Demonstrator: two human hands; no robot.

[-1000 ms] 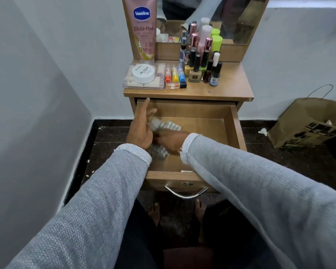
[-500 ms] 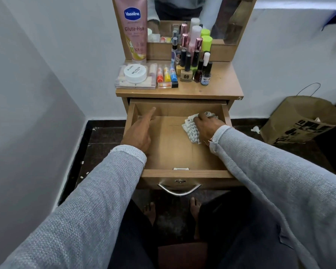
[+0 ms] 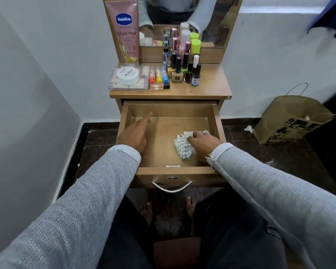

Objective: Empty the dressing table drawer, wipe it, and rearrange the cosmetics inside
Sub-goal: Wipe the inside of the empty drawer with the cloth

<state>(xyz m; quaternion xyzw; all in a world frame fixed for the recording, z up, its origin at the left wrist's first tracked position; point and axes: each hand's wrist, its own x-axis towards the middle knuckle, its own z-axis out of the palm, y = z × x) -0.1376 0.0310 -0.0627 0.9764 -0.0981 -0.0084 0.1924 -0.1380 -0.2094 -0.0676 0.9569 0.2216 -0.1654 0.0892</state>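
Now right hand (image 3: pixel 203 141) presses cloth (image 3: pixel 183 147) on drawer (image 3: pixel 217 121) floor

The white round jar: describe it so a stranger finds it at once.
Start at the tabletop above the open drawer. At its left end lies a clear flat case, and the white round jar sits on it. It is the only low, wide white tub; its neighbours are slim tubes and bottles.
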